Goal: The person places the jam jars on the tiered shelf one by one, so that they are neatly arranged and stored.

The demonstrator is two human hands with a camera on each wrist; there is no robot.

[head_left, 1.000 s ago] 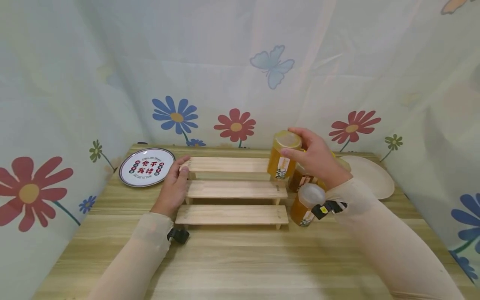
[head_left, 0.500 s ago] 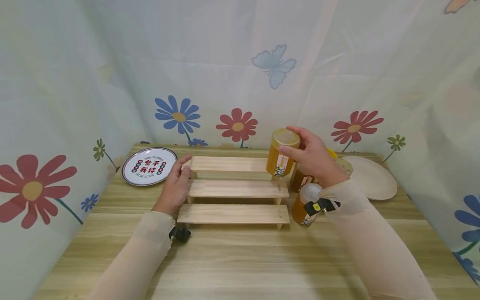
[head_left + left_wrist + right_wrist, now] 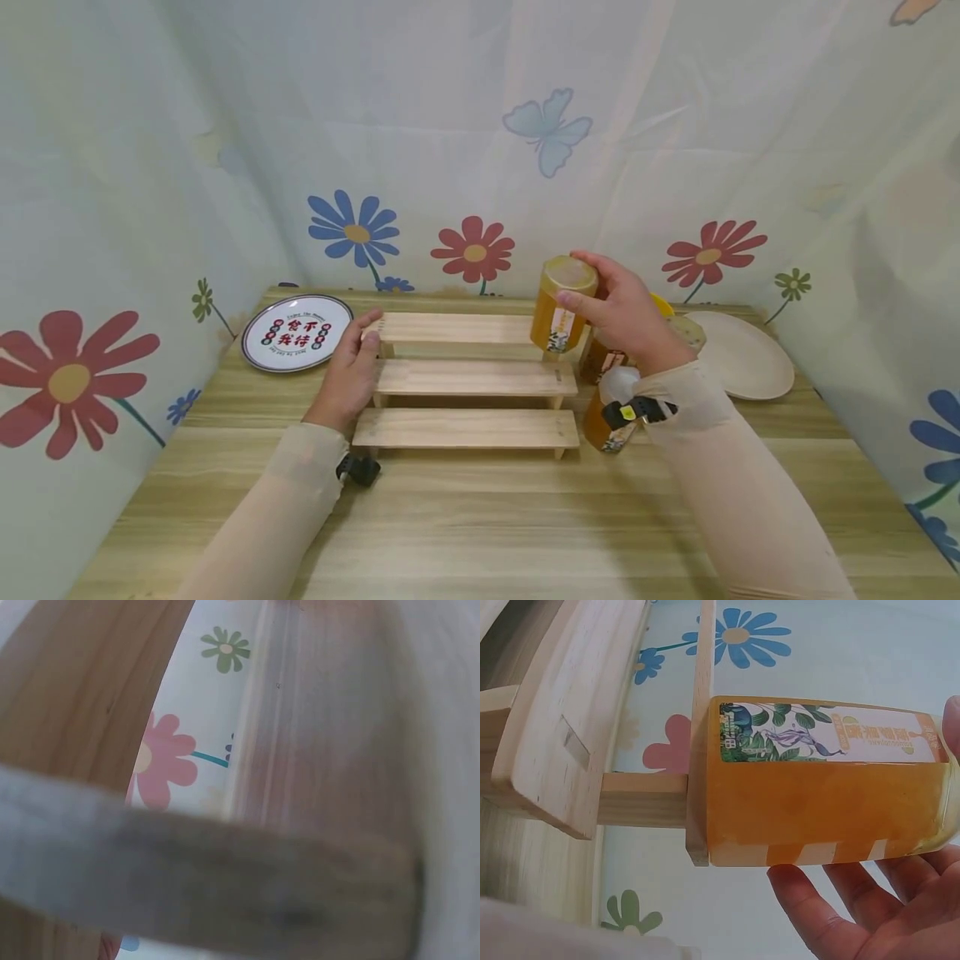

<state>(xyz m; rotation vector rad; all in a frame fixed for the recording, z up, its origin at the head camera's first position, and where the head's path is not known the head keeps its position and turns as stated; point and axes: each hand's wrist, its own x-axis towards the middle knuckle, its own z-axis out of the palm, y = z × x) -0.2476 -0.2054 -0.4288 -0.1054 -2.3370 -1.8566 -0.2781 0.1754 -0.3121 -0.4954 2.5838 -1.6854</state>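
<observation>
A three-step wooden display rack (image 3: 465, 377) stands mid-table. My left hand (image 3: 348, 371) grips its left end at the upper step. My right hand (image 3: 626, 315) holds a jar of amber honey-like filling (image 3: 552, 323) upright near its lid, thumb on the near side. In the right wrist view, the base of the labelled jar (image 3: 817, 806) meets the end of the top board (image 3: 698, 750), and fingertips (image 3: 795, 889) show along its side. The left wrist view has only the rack's boards (image 3: 322, 735) close up; the left hand is not visible there.
Right of the rack stand an amber jar (image 3: 600, 421) with a whitish lid, a darker jar (image 3: 597, 360) and others partly hidden by the right arm. Behind them lies a beige plate (image 3: 750, 358). A white plate with red characters (image 3: 296, 354) lies at the left.
My right hand and the jar have shifted very slightly left and up against the rack's top step. The left hand keeps its place.
</observation>
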